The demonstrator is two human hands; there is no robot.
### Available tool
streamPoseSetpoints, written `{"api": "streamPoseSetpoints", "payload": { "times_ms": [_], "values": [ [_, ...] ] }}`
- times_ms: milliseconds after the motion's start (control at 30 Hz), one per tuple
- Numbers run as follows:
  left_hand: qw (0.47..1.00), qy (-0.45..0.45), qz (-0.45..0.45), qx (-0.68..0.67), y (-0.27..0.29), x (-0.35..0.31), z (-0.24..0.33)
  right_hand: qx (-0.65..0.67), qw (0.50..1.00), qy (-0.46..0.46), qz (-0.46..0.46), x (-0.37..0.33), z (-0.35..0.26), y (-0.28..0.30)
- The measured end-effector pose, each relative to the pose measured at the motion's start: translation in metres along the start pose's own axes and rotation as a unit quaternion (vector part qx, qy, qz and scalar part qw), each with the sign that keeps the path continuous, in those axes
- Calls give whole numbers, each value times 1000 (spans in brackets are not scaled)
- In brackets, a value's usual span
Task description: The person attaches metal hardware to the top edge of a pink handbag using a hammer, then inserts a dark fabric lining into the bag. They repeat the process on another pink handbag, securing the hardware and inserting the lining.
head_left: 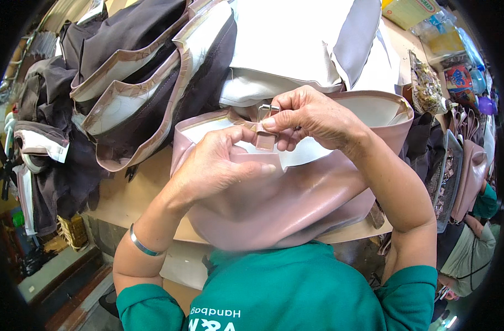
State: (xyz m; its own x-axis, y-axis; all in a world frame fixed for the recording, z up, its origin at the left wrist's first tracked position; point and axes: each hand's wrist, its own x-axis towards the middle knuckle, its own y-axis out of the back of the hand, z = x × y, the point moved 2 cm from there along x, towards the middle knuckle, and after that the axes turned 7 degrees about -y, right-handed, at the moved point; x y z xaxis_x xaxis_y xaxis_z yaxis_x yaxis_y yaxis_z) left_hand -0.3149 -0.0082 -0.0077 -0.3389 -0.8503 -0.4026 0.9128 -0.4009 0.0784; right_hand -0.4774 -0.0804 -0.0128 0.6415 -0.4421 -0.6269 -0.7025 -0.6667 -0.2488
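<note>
A pink leather bag body with a pale lining lies across the table edge against my torso. Over its upper edge, my right hand pinches a short pink strap tab that carries a silver rectangular buckle. The right thumb presses near the buckle; the other fingers curl behind the tab. My left hand grips the bag's upper edge, thumb along the outer face and index finger touching the tab. Whatever lies behind the tab is hidden by the fingers.
Dark-lined, pink-edged bag pieces heap up at the left. White panels lie beyond the bag. At the right are a bag of small parts, bottles and a grey tray. Another person sits at the far right.
</note>
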Motion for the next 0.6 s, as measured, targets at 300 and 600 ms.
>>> {"api": "streamPoseSetpoints", "payload": {
  "times_ms": [300, 600],
  "values": [
    [999, 21, -16, 19, -1, 7, -2, -8, 1000, -9, -7, 3, 8, 3],
    [1000, 17, -7, 14, -6, 6, 1, -11, 1000, -9, -2, 4, 10, 3]
  ]
}}
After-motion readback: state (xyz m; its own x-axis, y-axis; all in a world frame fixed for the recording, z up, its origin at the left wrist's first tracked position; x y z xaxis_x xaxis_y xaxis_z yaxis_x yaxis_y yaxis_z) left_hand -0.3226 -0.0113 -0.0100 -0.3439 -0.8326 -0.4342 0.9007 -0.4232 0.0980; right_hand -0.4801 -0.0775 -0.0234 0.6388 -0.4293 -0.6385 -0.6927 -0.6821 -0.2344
